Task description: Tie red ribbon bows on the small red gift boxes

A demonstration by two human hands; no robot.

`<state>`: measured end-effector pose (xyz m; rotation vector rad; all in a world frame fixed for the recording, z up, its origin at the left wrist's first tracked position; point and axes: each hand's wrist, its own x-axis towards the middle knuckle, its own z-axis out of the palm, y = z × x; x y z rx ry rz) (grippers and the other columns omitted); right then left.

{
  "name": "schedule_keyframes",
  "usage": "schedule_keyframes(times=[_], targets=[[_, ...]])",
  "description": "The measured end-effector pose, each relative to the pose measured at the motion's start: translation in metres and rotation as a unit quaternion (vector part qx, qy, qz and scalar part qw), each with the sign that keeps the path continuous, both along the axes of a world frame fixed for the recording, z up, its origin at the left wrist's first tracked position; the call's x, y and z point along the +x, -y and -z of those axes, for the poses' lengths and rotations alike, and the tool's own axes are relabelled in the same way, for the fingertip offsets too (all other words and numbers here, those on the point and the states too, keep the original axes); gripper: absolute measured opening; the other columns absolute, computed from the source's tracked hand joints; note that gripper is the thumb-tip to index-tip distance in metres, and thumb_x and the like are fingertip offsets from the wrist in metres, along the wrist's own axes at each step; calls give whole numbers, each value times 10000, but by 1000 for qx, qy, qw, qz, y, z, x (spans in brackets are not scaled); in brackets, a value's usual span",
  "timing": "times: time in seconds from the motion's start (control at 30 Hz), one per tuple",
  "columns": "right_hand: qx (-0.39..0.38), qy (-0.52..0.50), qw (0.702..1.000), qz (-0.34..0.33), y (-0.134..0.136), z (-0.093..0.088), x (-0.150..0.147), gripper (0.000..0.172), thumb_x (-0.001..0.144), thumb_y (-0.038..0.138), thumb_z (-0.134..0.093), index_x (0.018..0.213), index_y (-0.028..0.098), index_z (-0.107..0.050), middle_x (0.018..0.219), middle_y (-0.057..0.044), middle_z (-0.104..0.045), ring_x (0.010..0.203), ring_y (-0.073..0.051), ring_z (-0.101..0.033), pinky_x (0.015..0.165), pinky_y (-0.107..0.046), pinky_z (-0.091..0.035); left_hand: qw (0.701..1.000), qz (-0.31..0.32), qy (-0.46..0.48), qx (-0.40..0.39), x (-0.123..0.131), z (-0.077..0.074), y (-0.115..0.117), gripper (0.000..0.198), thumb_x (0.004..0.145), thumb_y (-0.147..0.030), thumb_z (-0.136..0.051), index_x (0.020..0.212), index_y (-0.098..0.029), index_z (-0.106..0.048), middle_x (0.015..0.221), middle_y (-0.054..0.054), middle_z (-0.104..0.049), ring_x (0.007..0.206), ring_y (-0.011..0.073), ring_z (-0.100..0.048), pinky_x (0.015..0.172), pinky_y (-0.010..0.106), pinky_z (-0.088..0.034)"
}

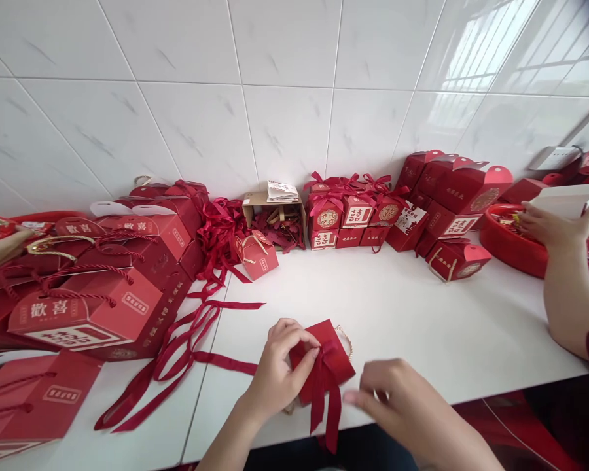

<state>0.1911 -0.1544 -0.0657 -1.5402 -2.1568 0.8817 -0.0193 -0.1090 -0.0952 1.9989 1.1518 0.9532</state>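
A small red gift box (344, 368) sits tilted near the table's front edge, with a dark red ribbon bow (328, 353) on it. Two ribbon tails (331, 415) hang from the bow over the edge. My left hand (285, 363) steadies the box from the left, its thumb and forefinger pinched on the bow. Just right of the box is my right hand (397, 396), apart from it, fingers loosely curled and thumb out, with nothing visible in them. Behind the box a gold cord handle (344, 340) sticks out.
Loose ribbons (191, 353) trail leftward from a ribbon heap (222, 226). Red gift boxes (98, 307) crowd the left side. Bow-topped boxes (356, 212) stand by the wall near a cardboard box (302, 226). At right, another person's hand (559, 226) holds packaging above a red basin (508, 252).
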Motion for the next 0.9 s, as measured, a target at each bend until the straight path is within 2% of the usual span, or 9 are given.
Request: schedule_keyframes(times=[0.07,0.13,0.2,0.27,0.4,0.5,0.67,0.9], targets=[[9,-68,997,33,-15,-1,-2,298,916,427,-490,759,217,-631,731,-16,-639,604,-143,-540,564,-271,-428,1000,21,-9,-12,-1,-3,-2,126,872,-182,-507,840,-232,-618,804,38,-621,909,213,-537,858,371,-435],[0,-140,990,25,-31,-1,-5,213,927,382,-479,947,230,-626,891,-21,-661,674,-134,-563,602,-257,-453,999,42,-26,-19,-3,-7,-4,153,870,-166,-500,869,-242,-633,791,31,-625,899,209,-535,862,373,-426],[-19,-172,985,2,-42,1,-9,191,925,345,-485,1021,239,-610,909,-9,-658,684,-127,-559,608,-248,-456,997,57,-43,-15,-3,-10,-6,168,865,-159,-502,890,-249,-641,781,23,-619,879,203,-529,862,372,-422],[-28,-179,983,-13,-47,2,-13,160,914,308,-502,1003,237,-614,853,6,-650,676,-124,-546,613,-247,-451,996,63,-59,-4,-4,-13,-8,160,856,-151,-509,878,-245,-637,765,19,-604,872,200,-520,861,371,-420],[-37,-178,983,-8,-47,5,-17,70,872,242,-547,840,209,-600,799,18,-633,664,-116,-527,608,-243,-435,993,80,-92,14,-5,-18,-11,125,834,-126,-520,822,-225,-595,750,15,-589,887,200,-507,855,363,-420],[-50,-199,979,-6,-46,8,-16,10,849,205,-564,856,207,-558,784,28,-609,647,-105,-518,588,-230,-431,990,87,-110,19,-4,-21,-12,131,821,-109,-522,815,-224,-584,772,14,-605,896,201,-507,863,366,-418],[-36,-211,976,-28,-44,9,-14,24,845,181,-549,854,203,-553,748,18,-584,652,-111,-512,583,-229,-433,989,86,-117,19,-3,-21,-11,153,822,-103,-513,838,-227,-602,781,19,-625,888,205,-521,874,382,-415],[-27,-178,983,-12,-41,12,-16,61,844,173,-535,793,204,-522,685,32,-552,574,-101,-463,526,-223,-404,990,75,-112,38,-3,-17,-9,143,830,-98,-511,822,-215,-593,780,23,-605,820,185,-532,828,354,-429]])
